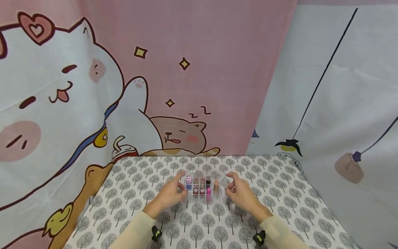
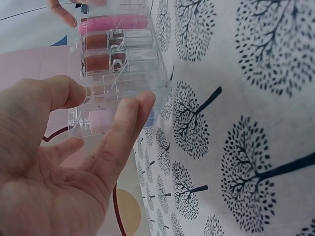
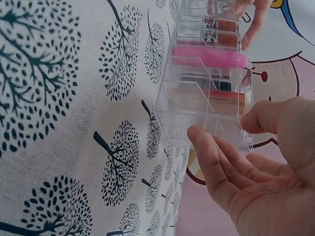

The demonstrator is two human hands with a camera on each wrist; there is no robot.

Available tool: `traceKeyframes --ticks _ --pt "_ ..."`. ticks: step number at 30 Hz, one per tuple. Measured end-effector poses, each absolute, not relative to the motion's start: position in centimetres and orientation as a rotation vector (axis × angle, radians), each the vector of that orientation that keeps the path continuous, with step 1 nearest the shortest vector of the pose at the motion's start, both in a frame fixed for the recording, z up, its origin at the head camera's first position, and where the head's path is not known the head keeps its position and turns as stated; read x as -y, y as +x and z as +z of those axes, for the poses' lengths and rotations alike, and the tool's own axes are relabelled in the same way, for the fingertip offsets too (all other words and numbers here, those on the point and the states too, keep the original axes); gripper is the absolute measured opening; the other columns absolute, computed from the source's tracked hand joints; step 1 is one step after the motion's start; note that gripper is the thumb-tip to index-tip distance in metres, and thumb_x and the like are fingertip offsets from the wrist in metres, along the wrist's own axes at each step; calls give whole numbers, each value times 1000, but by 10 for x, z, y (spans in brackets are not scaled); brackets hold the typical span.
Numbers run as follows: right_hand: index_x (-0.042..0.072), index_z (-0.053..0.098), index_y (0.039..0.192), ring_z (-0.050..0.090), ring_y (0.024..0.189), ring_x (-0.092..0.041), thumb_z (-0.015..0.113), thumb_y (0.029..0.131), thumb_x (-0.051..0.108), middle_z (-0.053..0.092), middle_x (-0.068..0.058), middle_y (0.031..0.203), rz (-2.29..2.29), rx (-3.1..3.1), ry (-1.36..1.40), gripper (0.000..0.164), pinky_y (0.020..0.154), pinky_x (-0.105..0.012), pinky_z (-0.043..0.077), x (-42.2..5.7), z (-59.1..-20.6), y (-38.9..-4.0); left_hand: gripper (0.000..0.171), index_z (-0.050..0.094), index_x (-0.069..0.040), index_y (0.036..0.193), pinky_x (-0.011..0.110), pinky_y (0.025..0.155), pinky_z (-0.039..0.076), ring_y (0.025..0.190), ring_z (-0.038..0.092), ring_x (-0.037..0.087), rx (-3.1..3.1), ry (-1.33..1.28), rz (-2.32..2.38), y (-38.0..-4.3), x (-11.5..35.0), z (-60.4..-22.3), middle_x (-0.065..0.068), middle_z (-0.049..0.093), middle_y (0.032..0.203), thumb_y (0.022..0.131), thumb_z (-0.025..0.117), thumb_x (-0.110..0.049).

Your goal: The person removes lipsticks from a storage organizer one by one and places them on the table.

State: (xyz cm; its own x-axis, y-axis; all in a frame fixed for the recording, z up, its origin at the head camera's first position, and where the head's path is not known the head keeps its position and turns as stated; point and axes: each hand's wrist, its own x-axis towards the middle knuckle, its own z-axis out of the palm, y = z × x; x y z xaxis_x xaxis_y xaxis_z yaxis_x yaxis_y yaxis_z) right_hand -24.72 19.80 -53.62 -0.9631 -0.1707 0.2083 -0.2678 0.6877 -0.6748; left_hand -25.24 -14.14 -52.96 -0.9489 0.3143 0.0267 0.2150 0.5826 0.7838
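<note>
Clear organizer [image 3: 184, 118] sits between spread left grip [image 1: 172, 192] and spread right grip [image 1: 243, 195], contact unclear; level, even pressure suits best.

One clear organizer [image 1: 221, 191] holds one bright-pink tube [image 1: 208, 195]. Two hands [image 1: 170, 192] [image 1: 242, 194] flank it. Three yellow stars [image 1: 141, 52] [image 1: 185, 64] [image 1: 170, 103] show behind it.

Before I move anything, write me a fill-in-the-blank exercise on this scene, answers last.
1. The clear organizer stands ____ the left hand and the right hand.
2. The cloth under it is printed with dark ____.
3. The brightest tube in the organizer is ____ in color.
4. Of the two hands, the ____ one is nearer the gold-toned tube.

Missing words: between; trees; pink; right.
</note>
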Motion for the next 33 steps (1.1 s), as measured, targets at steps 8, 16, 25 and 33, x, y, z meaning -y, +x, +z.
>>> traceKeyframes --ticks 8,16,25,33 --pt "8 56 165 69 75 0 80 101 -2 78 4 97 1130 2796 386 69 61 -23 59 -201 -538 -234 90 36 -9 179 30 67 62 80 78 12 -2683 479 1265 -241 141 -530 29 74 148 102 83 -12" --pt "7 53 168 72 79 -2 81 97 -3 80 2 99 1183 2823 402 77 63 -23 63 -202 -533 -223 90 33 -3 178 27 67 64 83 75 12 -2674 534 1246 -229 143 -528 29 72 147 103 82 -11" --pt "1 50 167 75 81 -4 82 91 -6 80 -2 97 1154 2825 492 83 69 -19 65 -207 -527 -218 89 35 -2 176 29 76 68 101 78 20 -2685 545 1188 -220 141 -524 28 69 154 103 83 -12" --pt "-1 51 167 75 80 -4 82 91 -7 78 1 95 1093 2795 559 82 67 -18 64 -211 -525 -219 89 37 -4 176 36 81 71 101 81 19 -2741 550 1155 -217 139 -523 27 69 154 103 86 -16"
